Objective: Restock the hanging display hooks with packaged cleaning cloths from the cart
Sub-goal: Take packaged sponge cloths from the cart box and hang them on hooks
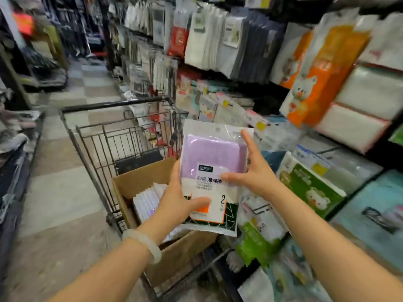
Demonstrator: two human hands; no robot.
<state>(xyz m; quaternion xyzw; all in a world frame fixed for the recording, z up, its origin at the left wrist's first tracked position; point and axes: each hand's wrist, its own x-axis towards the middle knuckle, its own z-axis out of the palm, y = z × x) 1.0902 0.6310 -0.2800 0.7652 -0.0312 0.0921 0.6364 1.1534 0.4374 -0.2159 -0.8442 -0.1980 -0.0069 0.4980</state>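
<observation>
A packaged purple cleaning cloth [212, 162] in a clear bag with a white and orange label is held upright above the cart. My left hand [181, 199] grips its lower left edge, thumb across the front. My right hand [253, 168] holds its right side, thumb on the label and fingers reaching up the edge. Below, a cardboard box [139, 182] in the wire cart [104, 136] holds several more white packages [148, 201]. Hanging packs [218, 38] fill the display hooks on the right.
Orange and white bear-print packs [316, 68] and green ones [309, 188] hang on the right display close to my right arm. The tiled aisle floor [65, 171] runs ahead on the left, with another shelf [13, 149] along the left edge.
</observation>
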